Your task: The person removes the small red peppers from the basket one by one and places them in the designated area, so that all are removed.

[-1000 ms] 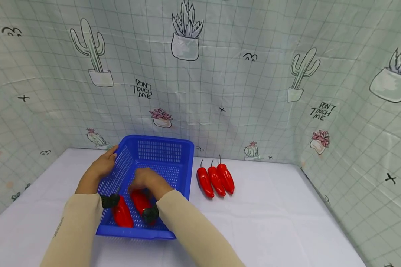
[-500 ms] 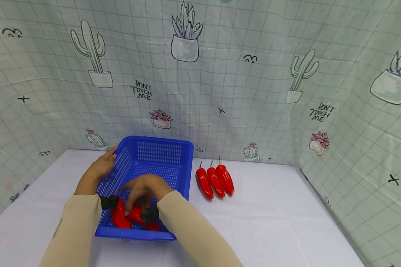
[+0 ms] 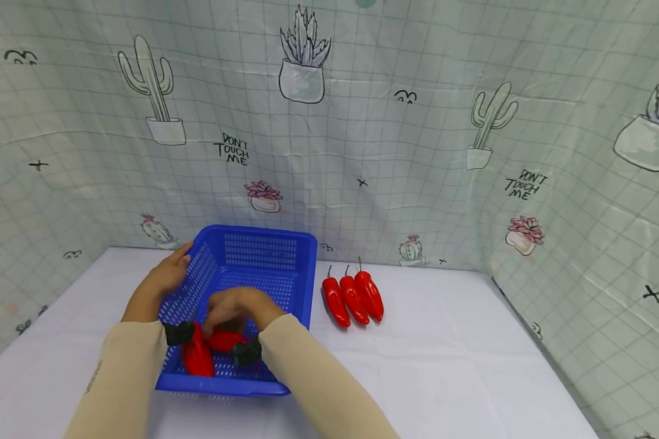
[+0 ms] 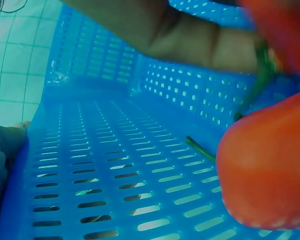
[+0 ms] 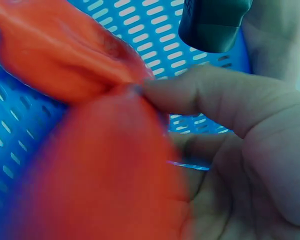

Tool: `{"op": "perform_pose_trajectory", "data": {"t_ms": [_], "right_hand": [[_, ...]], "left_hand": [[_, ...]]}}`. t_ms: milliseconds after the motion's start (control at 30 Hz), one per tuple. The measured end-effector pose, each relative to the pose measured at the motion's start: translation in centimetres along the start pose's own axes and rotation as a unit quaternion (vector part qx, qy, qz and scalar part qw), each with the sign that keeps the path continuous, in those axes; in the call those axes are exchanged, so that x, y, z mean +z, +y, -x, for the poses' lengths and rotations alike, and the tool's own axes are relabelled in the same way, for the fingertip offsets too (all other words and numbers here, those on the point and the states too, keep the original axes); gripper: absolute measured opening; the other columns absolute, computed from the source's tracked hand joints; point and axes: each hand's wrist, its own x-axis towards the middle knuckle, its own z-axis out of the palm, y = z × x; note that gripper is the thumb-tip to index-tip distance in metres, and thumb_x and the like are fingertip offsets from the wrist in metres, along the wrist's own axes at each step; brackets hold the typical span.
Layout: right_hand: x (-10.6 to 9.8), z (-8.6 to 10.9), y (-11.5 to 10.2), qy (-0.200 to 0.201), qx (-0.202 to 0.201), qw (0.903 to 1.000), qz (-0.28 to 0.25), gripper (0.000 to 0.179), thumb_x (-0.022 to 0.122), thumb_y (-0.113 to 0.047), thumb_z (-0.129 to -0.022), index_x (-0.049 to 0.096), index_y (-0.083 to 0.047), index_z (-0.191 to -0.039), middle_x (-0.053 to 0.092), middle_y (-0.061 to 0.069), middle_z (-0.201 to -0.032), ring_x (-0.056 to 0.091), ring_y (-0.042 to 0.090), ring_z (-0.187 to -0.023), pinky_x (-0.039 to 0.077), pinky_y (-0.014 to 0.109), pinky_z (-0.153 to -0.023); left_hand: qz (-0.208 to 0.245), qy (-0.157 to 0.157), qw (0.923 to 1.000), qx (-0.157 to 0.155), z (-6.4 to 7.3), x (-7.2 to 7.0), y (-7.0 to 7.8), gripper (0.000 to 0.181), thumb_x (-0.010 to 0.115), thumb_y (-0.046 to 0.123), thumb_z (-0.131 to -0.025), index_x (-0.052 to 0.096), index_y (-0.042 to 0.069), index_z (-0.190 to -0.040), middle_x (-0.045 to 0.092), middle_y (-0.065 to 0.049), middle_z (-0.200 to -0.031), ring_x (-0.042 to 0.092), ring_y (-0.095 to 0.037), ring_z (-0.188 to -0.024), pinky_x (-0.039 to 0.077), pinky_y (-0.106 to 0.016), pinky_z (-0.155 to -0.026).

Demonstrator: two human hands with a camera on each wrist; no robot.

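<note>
One red pepper [image 3: 225,342] is pinched by the right hand [image 3: 235,306], while the left hand [image 3: 166,275], fingers extended, touches the basket [image 3: 230,385], presumably steadying it.

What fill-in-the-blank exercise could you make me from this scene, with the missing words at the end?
1. The basket is ____ in colour.
2. The person's ____ hand is inside the basket, pinching a pepper.
3. Outside the basket lie ____ red peppers side by side.
4. The table beneath them is ____.

Missing words: blue; right; three; white.
</note>
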Motion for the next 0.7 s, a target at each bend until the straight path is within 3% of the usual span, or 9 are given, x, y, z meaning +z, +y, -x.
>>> {"op": "perform_pose_trajectory", "data": {"t_ms": [100, 233, 367, 600, 700], "right_hand": [[0.01, -0.03, 0.08, 0.021, -0.014, 0.9997, 0.001, 0.023, 0.061, -0.013, -0.093, 0.065, -0.002, -0.113, 0.06, 0.005, -0.086, 0.057, 0.016, -0.075, 0.055, 0.031, -0.07], [-0.01, -0.09, 0.04, 0.052, -0.019, 0.9984, 0.0, 0.028, 0.055, -0.015, -0.099, 0.062, -0.012, -0.126, 0.057, 0.004, -0.094, 0.057, 0.019, -0.08, 0.058, 0.037, -0.074], [0.01, -0.2, -0.03, 0.075, -0.04, 0.9963, 0.006, 0.026, 0.055, -0.017, -0.1, 0.064, -0.017, -0.125, 0.057, 0.004, -0.093, 0.058, 0.019, -0.077, 0.056, 0.035, -0.065], [0.06, -0.07, -0.08, 0.068, -0.063, 0.9948, -0.042, 0.034, 0.068, -0.01, -0.091, 0.065, -0.01, -0.124, 0.06, 0.005, -0.086, 0.063, 0.019, -0.07, 0.058, 0.033, -0.058], [-0.13, -0.01, -0.13, 0.088, -0.068, 0.9933, -0.031, 0.041, 0.071, -0.006, -0.087, 0.063, -0.012, -0.127, 0.061, 0.005, -0.089, 0.064, 0.019, -0.07, 0.059, 0.032, -0.058]], "left_hand": [[0.006, -0.002, 1.0, -0.004, -0.1, 0.04, 0.07, 0.053, 0.014, 0.02, -0.108, 0.002, -0.001, -0.155, 0.01, -0.042, -0.152, 0.013, -0.064, -0.137, 0.015, -0.072, -0.11], [0.008, -0.002, 0.9999, -0.011, -0.17, 0.05, 0.05, 0.053, 0.014, 0.021, -0.108, 0.002, 0.0, -0.155, 0.01, -0.042, -0.152, 0.015, -0.065, -0.136, 0.016, -0.073, -0.109], [0.008, -0.008, 0.9998, -0.015, -0.11, 0.11, -0.03, 0.053, 0.013, 0.021, -0.108, 0.001, 0.0, -0.155, 0.01, -0.042, -0.152, 0.015, -0.064, -0.137, 0.017, -0.072, -0.11], [-0.001, -0.006, 0.9998, -0.018, 0.1, 0.11, 0.2, 0.052, 0.013, 0.019, -0.108, 0.002, -0.001, -0.154, 0.013, -0.043, -0.15, 0.02, -0.064, -0.135, 0.02, -0.072, -0.109], [0.006, -0.009, 0.9998, -0.019, 0.09, 0.01, 0.34, 0.052, 0.013, 0.019, -0.108, 0.001, -0.001, -0.154, 0.013, -0.044, -0.15, 0.023, -0.065, -0.134, 0.022, -0.072, -0.109]]}}
